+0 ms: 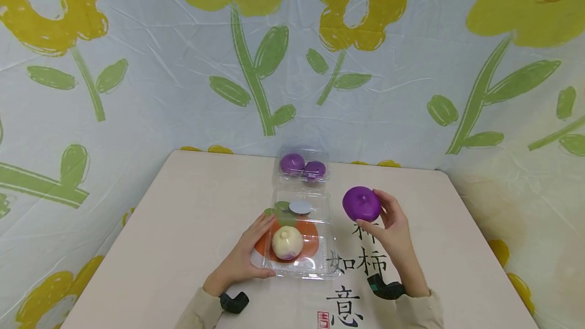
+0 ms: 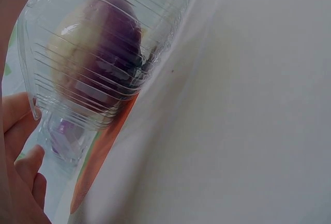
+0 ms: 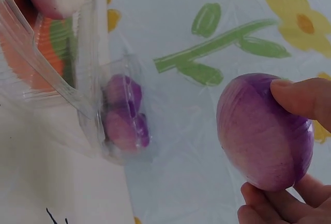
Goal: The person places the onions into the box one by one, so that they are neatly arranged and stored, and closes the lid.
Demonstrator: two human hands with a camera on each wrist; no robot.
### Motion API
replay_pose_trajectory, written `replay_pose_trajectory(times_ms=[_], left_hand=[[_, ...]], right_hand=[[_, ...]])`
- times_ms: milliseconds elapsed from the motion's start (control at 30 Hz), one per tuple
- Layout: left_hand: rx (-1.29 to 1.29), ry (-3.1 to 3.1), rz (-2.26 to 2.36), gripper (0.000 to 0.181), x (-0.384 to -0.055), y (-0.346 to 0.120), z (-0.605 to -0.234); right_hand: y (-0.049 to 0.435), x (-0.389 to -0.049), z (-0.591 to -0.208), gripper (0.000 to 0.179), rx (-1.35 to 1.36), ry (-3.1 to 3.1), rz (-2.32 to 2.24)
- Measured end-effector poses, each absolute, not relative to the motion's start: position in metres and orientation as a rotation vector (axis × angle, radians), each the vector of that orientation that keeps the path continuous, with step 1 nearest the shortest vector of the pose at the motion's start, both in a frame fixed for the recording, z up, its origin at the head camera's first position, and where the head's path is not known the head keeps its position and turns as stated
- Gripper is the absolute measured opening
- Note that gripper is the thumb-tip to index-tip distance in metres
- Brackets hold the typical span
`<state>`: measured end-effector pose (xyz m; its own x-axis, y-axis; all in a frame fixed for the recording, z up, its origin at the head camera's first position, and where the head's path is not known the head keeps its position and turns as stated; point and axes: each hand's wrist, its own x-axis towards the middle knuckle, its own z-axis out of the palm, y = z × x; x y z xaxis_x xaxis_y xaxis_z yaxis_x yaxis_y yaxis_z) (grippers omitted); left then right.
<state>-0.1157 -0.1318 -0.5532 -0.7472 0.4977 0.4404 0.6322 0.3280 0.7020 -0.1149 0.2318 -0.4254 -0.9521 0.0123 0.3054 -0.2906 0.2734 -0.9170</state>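
My right hand (image 1: 393,225) holds a purple onion (image 1: 361,204) up to the right of a clear plastic box (image 1: 320,265), thumb on one side and fingers on the other. In the right wrist view the onion (image 3: 264,131) shows pale purple streaks. My left hand (image 1: 244,255) grips the left side of the box, its thumb by the front edge; in the left wrist view, fingers (image 2: 20,115) meet the rim. Inside lies a cream-and-purple onion (image 1: 287,243). Behind, a second clear box (image 1: 280,169) contains two purple onions (image 1: 292,164).
A clear ridged panel (image 1: 322,202) lies between the two boxes; its hinge is hard to make out. Under the near box an orange persimmon print (image 1: 312,232) and dark brush characters (image 1: 345,306) mark the pale table (image 1: 205,202). A flowered cloth (image 1: 183,105) hangs behind.
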Motion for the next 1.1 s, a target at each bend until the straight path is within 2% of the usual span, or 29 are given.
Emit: replay_pose_trajectory(times_ms=[567, 1100], left_hand=[[-1.054, -2.416, -1.381, 0.113, -0.116, -0.133, -0.556], [-1.064, -2.402, -1.385, 0.114, -0.118, -0.133, -0.558]], right_hand=[[0.218, -0.111, -0.437, 0.078, 0.513, -2.430, 1.663], [0.200, -0.101, -0.448, 0.079, 0.595, -2.611, 1.595]])
